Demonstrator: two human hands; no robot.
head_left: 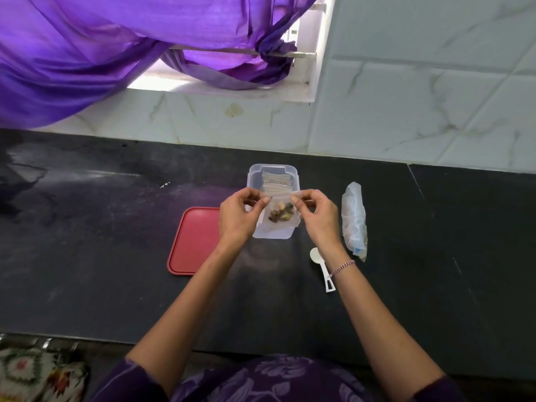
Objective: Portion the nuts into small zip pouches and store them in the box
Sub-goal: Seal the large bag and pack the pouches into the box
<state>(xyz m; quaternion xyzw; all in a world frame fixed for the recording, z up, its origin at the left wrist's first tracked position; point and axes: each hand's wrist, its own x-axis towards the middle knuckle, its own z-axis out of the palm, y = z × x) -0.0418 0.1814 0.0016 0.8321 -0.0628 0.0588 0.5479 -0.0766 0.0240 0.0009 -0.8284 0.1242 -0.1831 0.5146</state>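
Near the centre of the frame, the left hand (pixel 236 211) and the right hand (pixel 314 213) hold a small clear zip pouch (pixel 280 211) between them, each pinching one top corner of it with thumb and fingertips curled around the strip. A little heap of brown and pale nuts (pixel 281 213) sits in the lower part of the pouch. The pouch hangs just above a clear rectangular plastic box (pixel 258 172), which stands open on the dark stone counter (pixel 101 227); more flat pouches (pixel 277 181) lie stacked in the far half of the box. A red rounded plastic lid (pixel 193 242) lies flat to the left of the box, partly under the left wrist. Right of centre, a white plastic spoon (pixel 322 266) lies on the counter beside the right wrist, and a crumpled clear plastic bag (pixel 354 220) lies further right.
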